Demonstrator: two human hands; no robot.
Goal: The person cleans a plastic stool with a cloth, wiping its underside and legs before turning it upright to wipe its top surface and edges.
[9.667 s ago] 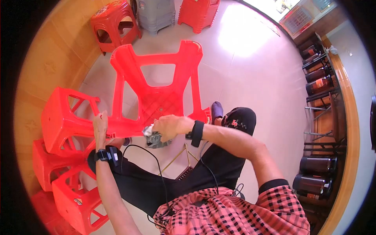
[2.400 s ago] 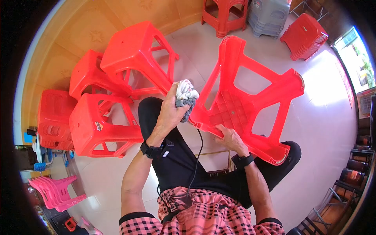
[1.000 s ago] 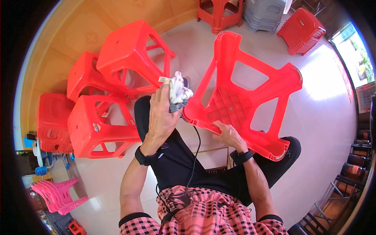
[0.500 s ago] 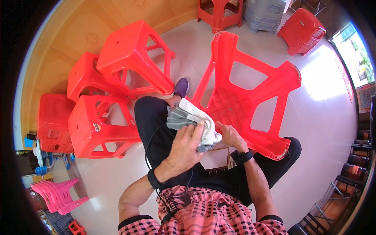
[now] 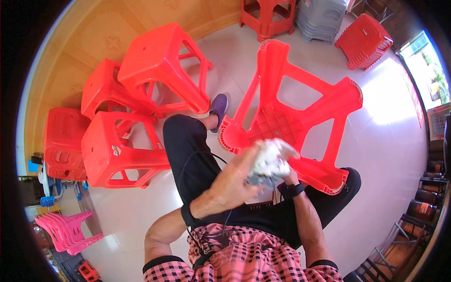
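Note:
A large red plastic stool (image 5: 277,124) lies tipped before me, the latticed underside of its seat showing and one leg end against my right knee. My left hand (image 5: 232,185), slightly blurred, is closed round a crumpled white and grey cloth (image 5: 270,162) over the stool's near side; whether the cloth touches the plastic cannot be made out. Behind the cloth is my right hand (image 5: 292,177), close to the stool's near edge. Its fingers are hidden.
Red stools (image 5: 150,54) stand at the left, with another (image 5: 112,148) nearer me. A grey stack (image 5: 320,19) and a red stack (image 5: 364,41) are at the back. Pink plastic seats (image 5: 68,230) sit at lower left. My shoe (image 5: 219,110) is left of the tipped stool, and a cable crosses my lap.
Since the first frame the view has swung left and the cloth has passed from my right hand to my left. Lately my left hand has moved the cloth rightward, covering my right hand's fingers.

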